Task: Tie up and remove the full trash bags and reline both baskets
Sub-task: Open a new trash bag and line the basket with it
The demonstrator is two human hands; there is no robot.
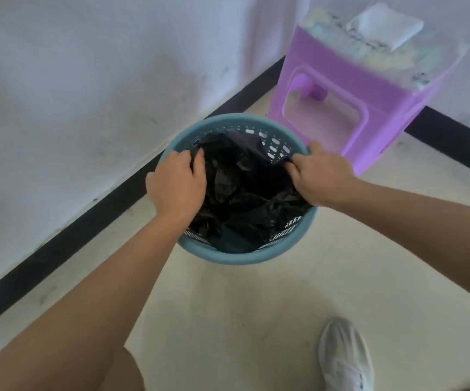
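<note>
A round basket [222,119] of smooth teal plastic stands on the pale floor [256,306], its wall pierced with rows of small slots and its rim thick and rolled. Inside it lies a black bag [245,193] of thin, glossy film, crumpled into sharp folds and sagging low between the two hands; part of its far edge stands up against the slotted wall.

The left hand [176,183] is at the basket's left rim, back upward, fingers curled down and gripping the bag's edge. The right hand [322,179] is at the right rim, knuckles bent, pinching the opposite edge of the film. Both forearms reach forward and down.

Just beyond the right hand stands a boxy purple plastic stool [369,88] with rounded cut-outs, a folded white sheet [386,25] on top, blurred. Nearer than the right hand is a white shoe [346,356]. Left of the left hand runs a black baseboard [87,221] under a scuffed white wall [87,66].
</note>
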